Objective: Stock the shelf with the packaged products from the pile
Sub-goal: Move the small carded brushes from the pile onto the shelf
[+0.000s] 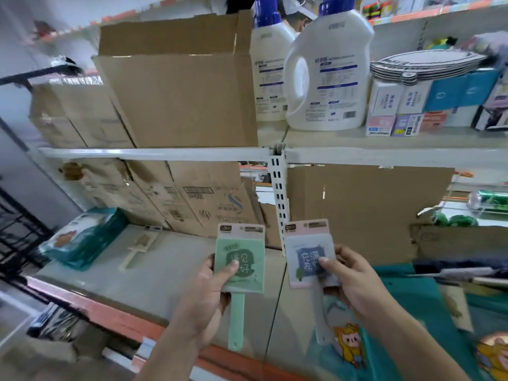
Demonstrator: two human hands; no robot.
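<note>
My left hand (204, 299) grips a green packaged brush (242, 259) with a green handle pointing down. My right hand (354, 281) holds a white packaged brush (308, 254) with a pink card and blue label. Both are held upright above the lower shelf board (132, 276). A cream packaged brush (140, 247) lies flat on that board further left. The pile of packaged goods (412, 320) lies to the right on teal wrapping.
Teal packs (82, 237) sit at the shelf's left end. Cardboard boxes (192, 199) line the back of the shelf. Above, an open carton (176, 100), detergent bottles (327, 75) and small boxes (398, 105) fill the upper shelf. A white upright (279, 193) divides the bays.
</note>
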